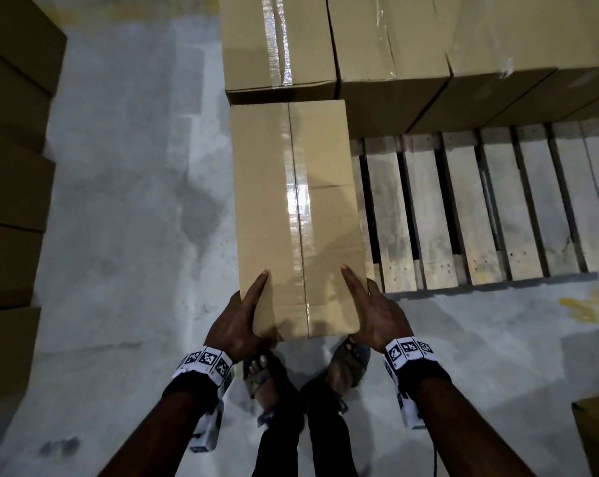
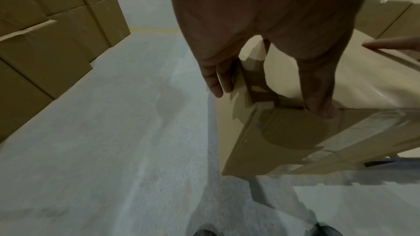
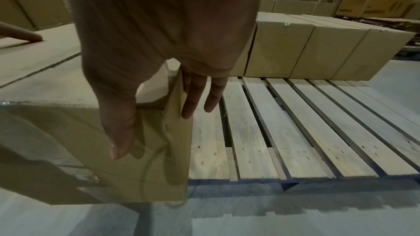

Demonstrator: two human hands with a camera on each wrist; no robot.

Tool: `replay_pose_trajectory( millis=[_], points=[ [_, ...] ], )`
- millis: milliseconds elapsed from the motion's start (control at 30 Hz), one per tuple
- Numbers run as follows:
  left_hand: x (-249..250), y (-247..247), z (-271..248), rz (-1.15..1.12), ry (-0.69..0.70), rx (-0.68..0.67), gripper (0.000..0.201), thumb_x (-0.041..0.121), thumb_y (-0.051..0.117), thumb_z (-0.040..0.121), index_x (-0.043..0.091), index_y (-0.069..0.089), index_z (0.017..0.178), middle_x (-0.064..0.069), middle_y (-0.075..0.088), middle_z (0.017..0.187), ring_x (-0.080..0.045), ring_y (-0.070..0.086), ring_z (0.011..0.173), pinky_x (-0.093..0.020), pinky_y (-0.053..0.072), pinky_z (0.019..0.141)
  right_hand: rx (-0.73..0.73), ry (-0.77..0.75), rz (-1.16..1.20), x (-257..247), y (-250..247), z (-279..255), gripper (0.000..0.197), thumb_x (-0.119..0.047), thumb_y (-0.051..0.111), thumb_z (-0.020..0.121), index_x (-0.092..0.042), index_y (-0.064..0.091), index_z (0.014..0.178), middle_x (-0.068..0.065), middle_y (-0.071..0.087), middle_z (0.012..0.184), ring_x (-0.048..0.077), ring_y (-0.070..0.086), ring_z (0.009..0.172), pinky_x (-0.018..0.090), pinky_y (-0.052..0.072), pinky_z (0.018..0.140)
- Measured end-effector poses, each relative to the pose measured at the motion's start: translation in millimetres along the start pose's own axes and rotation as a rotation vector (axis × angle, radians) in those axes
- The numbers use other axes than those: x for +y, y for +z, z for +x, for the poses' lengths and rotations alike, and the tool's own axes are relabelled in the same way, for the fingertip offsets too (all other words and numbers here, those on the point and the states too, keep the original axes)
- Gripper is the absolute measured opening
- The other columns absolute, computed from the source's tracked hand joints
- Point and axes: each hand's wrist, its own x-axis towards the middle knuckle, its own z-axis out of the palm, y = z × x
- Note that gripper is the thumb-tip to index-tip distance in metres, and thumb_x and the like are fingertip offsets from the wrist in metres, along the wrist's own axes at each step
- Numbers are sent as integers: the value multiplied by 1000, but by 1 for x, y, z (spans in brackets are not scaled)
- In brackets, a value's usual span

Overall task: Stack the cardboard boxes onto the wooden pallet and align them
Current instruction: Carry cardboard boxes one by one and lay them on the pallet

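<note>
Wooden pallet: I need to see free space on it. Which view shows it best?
The head view: the wooden pallet shows its bare slats from above. The right wrist view shows them obliquely; the left wrist view barely shows it.

Box [image 1: 296, 215] on pallet's [image 1: 480, 208] left edge
</note>
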Motion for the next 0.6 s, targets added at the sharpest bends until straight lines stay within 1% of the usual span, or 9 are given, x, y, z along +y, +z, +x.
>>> replay_pose_trajectory(
  millis=[100, 167, 333, 467, 600],
  points=[
    [0, -2, 5, -10, -13, 22, 141, 46, 96, 60, 65, -7, 154, -10, 50, 129, -36, 60, 105, -39, 54, 84, -2, -5, 14, -3, -4, 9, 156, -11, 94, 68, -61, -30, 147, 17, 31, 159, 33, 68, 92, 34, 49, 68],
    [1, -4, 7, -10, -17, 26, 143, 45, 98, 58, 64, -5, 154, -11, 50, 129, -36, 60, 107, -39, 54, 87, -5, -8, 9, -4, -7, 12, 158, -14, 97, 66, -60, -30, 148, 17, 30, 160, 32, 69, 95, 31, 47, 66],
    [2, -7, 12, -17, -8, 29, 143, 45, 99, 57, 62, -3, 156, -10, 49, 137, -36, 58, 118, -42, 54, 95, -25, -9, 6, -3, -13, 16, 157, -13, 97, 66, -59, -30, 148, 19, 25, 163, 33, 70, 102, 33, 51, 71],
    [4, -9, 16, -35, -11, 42, 144, 44, 100, 56, 63, -2, 155, -7, 50, 136, -34, 58, 118, -43, 54, 93, -24, -1, 6, -4, -17, 21, 158, -13, 98, 65, -60, -29, 148, 19, 24, 163, 34, 71, 102, 40, 58, 78],
    [5, -11, 19, -44, -8, 49, 144, 43, 100, 55, 62, -1, 156, -7, 49, 139, -33, 57, 121, -42, 53, 95, -19, -3, -4, -5, -22, 24, 159, -14, 98, 64, -60, -28, 149, 19, 26, 163, 34, 71, 101, 43, 59, 80]
  ],
)
